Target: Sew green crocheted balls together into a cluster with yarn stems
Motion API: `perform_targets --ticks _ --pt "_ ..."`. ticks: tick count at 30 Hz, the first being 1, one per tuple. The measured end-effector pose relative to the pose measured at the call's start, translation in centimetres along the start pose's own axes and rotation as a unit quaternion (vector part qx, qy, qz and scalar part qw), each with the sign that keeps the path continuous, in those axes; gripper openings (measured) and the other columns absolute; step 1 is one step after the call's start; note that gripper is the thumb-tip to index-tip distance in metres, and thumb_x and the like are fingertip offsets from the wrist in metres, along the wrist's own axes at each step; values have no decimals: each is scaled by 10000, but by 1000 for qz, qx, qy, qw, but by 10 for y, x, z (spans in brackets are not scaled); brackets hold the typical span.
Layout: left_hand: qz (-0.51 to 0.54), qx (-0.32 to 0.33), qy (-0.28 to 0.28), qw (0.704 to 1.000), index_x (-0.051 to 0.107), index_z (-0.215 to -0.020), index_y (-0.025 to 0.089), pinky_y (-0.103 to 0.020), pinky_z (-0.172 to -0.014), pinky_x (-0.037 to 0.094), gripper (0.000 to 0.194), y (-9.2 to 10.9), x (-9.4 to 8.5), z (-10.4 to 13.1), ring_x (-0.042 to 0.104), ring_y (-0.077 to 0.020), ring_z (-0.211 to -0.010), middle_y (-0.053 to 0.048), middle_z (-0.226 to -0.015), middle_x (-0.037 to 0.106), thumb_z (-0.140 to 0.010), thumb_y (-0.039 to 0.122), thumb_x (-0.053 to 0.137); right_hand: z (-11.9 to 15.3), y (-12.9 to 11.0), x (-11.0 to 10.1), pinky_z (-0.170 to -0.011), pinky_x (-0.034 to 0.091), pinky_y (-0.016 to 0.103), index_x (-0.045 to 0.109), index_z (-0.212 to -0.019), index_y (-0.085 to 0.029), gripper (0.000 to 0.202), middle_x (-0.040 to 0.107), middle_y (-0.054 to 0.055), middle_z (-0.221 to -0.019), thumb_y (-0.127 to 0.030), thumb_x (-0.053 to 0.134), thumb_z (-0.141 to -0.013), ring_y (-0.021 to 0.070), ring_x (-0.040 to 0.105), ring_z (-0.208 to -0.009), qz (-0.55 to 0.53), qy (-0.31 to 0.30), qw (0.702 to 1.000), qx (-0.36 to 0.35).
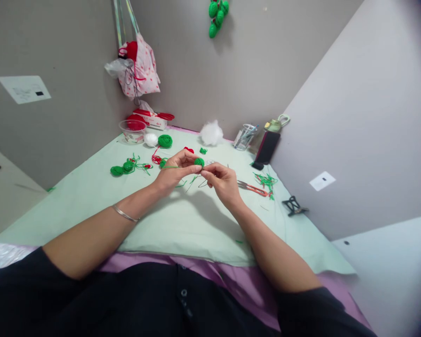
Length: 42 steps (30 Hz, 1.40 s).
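Observation:
Above the middle of the table, my left hand (177,172) holds a small green crocheted piece (199,162) between thumb and fingers. Green yarn runs across the left fingers. My right hand (222,182) is pinched at the lower right side of that piece, on something too small to make out. The two hands nearly touch at the fingertips. Thin dark cord and green yarn ends show just below them. Orange-handled scissors (254,188) lie to the right of my right hand.
Green crocheted pieces (117,171) and a green yarn ball (165,141) lie left. White stuffing (211,133) sits behind my hands. A phone (267,148) stands at the right, near yarn scraps (265,180) and a black stand (293,206). A plastic tub (132,137) is back left.

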<state>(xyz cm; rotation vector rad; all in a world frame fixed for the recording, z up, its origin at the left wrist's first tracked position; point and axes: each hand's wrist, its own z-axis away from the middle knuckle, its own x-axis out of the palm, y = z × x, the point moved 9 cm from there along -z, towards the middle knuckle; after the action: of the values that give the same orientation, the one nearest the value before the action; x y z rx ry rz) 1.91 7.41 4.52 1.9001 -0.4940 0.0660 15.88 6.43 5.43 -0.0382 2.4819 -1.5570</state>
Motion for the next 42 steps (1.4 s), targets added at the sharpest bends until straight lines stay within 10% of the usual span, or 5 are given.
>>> perform_targets --ticks 27,38,42 --pt "-128 16 -6 992 622 -895 174 -286 -728 475 310 -2 -6 -2 614 -140 -796 -10 -870 643 -698 298 826 0 21 5 -722 572 320 598 -819 -194 405 700 -3 -735 -407 888 -633 148 681 -698 -143 -56 976 156" --pt "-131 -18 -45 990 650 -924 180 -261 -654 434 308 -14 0 -1 582 -124 -724 2 -804 639 -696 279 830 -13 -2 -17 -837 485 335 734 -779 -212 153 717 32 -865 -352 787 -744 179 637 -865 55 8 998 -17" --pt "-122 -34 -56 990 659 -903 171 -267 -668 444 316 -14 0 -2 588 -128 -738 -13 -832 660 -668 266 849 -22 0 -74 -699 459 278 651 -845 -226 211 710 32 -954 -397 755 -776 144 599 -827 -35 132 991 3"
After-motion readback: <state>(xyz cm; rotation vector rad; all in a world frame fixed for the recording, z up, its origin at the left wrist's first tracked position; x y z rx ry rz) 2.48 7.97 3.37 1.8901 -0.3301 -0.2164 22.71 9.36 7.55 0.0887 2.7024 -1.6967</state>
